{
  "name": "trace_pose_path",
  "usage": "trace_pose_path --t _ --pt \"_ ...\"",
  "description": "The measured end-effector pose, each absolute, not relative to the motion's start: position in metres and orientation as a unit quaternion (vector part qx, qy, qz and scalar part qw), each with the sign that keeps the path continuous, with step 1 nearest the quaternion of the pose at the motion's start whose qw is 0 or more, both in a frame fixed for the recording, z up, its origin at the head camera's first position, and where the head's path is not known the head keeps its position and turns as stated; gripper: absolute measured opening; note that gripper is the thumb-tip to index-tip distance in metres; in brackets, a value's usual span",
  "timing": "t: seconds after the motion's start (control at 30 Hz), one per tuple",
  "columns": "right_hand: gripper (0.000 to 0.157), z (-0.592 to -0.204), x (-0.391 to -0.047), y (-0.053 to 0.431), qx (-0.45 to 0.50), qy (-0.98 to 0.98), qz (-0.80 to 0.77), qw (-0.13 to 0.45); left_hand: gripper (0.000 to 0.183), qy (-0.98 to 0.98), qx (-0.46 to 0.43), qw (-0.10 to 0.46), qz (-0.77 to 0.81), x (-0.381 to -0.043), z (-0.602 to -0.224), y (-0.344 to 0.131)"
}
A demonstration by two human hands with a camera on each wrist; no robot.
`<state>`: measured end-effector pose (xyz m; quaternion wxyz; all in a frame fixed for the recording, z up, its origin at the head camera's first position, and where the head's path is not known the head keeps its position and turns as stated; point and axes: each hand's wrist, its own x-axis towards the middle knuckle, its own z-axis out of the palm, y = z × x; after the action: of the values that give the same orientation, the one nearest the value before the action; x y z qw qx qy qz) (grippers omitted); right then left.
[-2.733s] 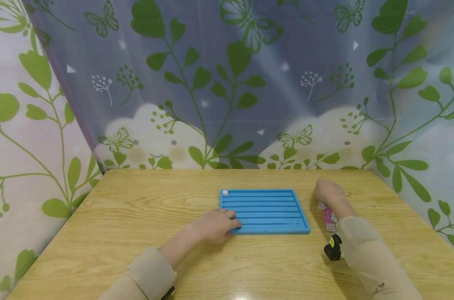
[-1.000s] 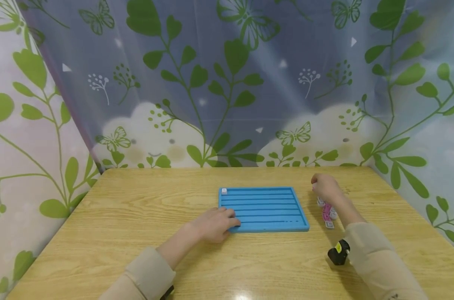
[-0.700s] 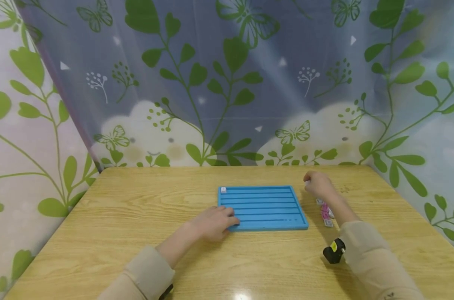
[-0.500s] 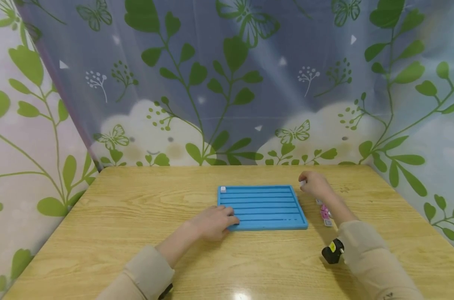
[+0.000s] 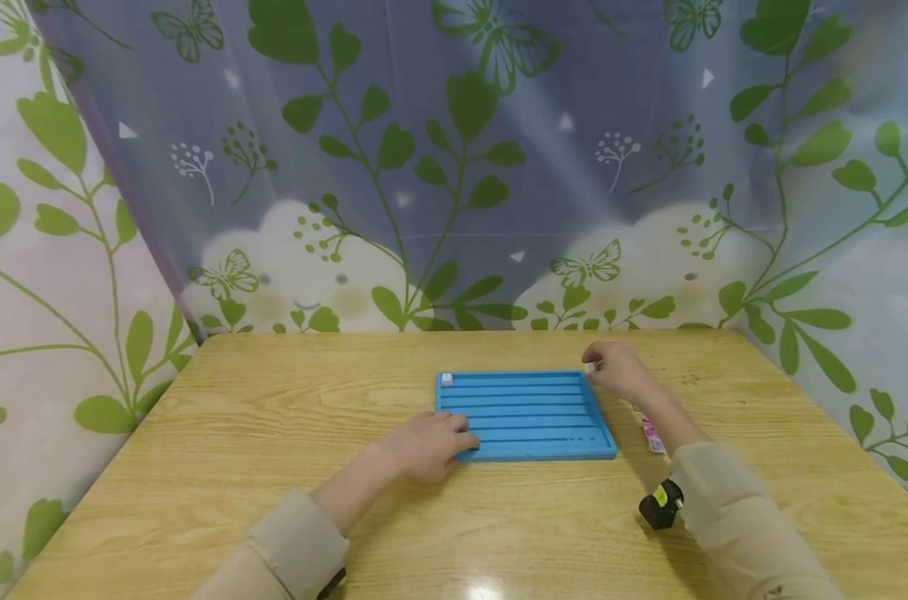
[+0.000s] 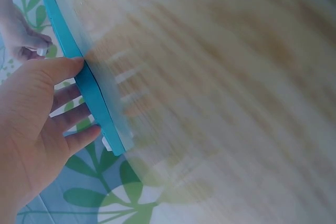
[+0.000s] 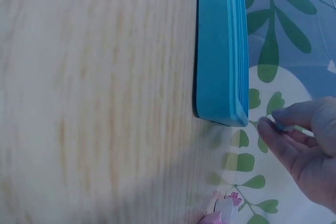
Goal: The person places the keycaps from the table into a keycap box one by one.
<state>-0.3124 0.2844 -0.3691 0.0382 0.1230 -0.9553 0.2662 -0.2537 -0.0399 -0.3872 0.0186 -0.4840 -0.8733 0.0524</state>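
Pinched white cube (image 5: 591, 367) nearer blue tray (image 5: 536, 456)

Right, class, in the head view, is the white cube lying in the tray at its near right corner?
No, the white cube sits in the far left corner of the blue tray.

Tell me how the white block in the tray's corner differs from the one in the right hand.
The corner block sits in the tray; the held block is pinched by the right hand. The corner block is at the far left corner, the held block near the far right. The corner block's top shows; the hand partly hides the held block. Both are small and white.
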Motion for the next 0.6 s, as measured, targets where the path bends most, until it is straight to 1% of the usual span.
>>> trace_pose_path --t 0.13,0.6 --pt "0.021 -0.371 -0.314 0.28 0.141 -0.955 0.257 0.042 0.033 -0.874 -0.482 0.018 0.056 -0.254 -0.387 -0.04" --pt "0.015 -0.371 -0.314 0.268 0.151 -0.958 0.238 0.044 0.033 -0.875 -0.481 0.016 0.054 -0.254 -0.388 -0.04"
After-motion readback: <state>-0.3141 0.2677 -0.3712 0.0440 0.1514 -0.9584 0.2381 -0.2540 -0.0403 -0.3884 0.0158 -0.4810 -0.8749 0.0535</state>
